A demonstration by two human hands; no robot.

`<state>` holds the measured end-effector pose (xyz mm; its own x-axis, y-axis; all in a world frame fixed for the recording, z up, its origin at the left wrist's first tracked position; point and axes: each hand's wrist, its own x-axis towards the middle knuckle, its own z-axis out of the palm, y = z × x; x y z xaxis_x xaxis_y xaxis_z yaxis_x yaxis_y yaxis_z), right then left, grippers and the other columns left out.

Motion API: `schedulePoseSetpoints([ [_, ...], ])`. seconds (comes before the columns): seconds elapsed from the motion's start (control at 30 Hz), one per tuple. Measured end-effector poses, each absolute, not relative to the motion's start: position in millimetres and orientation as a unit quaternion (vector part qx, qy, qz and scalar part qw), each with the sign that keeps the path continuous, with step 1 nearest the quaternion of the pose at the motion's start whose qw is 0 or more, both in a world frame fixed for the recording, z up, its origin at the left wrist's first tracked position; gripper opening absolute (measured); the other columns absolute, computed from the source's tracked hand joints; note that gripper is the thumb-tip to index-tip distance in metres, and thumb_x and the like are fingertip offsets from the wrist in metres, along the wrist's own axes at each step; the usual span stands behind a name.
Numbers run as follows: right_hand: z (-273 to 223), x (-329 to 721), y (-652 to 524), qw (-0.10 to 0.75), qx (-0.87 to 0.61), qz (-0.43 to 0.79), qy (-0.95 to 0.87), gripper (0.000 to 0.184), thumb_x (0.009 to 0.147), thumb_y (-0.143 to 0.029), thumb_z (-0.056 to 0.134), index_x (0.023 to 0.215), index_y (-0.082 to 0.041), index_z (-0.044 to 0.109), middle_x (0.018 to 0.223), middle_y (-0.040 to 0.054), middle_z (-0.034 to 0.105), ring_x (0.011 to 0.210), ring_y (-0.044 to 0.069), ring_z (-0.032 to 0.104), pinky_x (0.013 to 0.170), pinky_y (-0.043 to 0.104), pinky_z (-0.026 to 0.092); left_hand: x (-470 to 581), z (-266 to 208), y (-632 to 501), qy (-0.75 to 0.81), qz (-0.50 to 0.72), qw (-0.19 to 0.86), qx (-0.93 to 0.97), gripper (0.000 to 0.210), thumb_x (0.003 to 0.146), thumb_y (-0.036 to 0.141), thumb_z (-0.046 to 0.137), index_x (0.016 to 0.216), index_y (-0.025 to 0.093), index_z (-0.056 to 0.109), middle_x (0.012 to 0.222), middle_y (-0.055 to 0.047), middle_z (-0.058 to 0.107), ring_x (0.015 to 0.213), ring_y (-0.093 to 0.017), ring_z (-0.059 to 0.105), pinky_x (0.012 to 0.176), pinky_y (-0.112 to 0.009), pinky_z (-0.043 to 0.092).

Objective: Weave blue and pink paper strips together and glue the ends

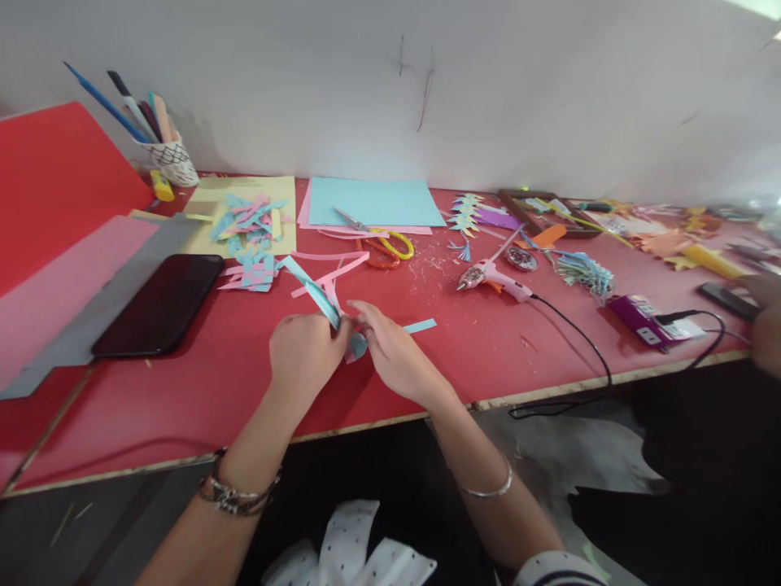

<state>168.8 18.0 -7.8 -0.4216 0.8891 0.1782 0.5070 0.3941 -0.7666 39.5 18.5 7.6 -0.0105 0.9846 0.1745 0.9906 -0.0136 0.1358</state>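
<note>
Blue and pink paper strips (317,293) cross between my hands, their long ends pointing away from me. My left hand (305,350) is closed around them, with its thumb and fingers pressed together. On the other side, my right hand (399,350) has its fingers bent onto the folded lower part of the strips, partly hiding it. Behind my hands lies a loose pink strip (333,262) on the red table (500,358). A short blue strip (420,325) sticks out just past my right hand.
To the left are a black phone (159,305) and a pile of woven paper pieces (253,224). Scissors (384,244) lie by blue sheets (378,202). At right are a pink glue gun (495,277) with a cord, a purple power strip (647,320), and another person's hand (765,317).
</note>
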Motion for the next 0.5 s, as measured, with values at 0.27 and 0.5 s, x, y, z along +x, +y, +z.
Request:
schedulePoseSetpoints([
  [0.27, 11, 188, 19, 0.274, -0.453, 0.252, -0.81, 0.041, 0.081, -0.008, 0.029, 0.119, -0.017, 0.042, 0.106, 0.0089, 0.056, 0.099, 0.017, 0.053, 0.087, 0.037, 0.042, 38, 2, 19, -0.699, -0.121, 0.009, -0.705, 0.042, 0.08, 0.035, 0.033, 0.07, 0.012, 0.067, 0.051, -0.011, 0.06, 0.052, -0.025, 0.057, 0.044, -0.029, 0.03],
  [0.5, 36, 183, 67, 0.163, -0.445, 0.097, -0.875, 0.036, 0.078, -0.001, 0.034, 0.103, -0.016, 0.055, 0.109, 0.0082, 0.056, 0.1, 0.017, 0.052, 0.082, 0.031, 0.043, 39, 5, 19, -0.687, -0.128, 0.005, -0.715, 0.039, 0.078, 0.034, 0.033, 0.066, 0.014, 0.066, 0.046, -0.008, 0.057, 0.049, -0.023, 0.056, 0.049, -0.029, 0.035],
])
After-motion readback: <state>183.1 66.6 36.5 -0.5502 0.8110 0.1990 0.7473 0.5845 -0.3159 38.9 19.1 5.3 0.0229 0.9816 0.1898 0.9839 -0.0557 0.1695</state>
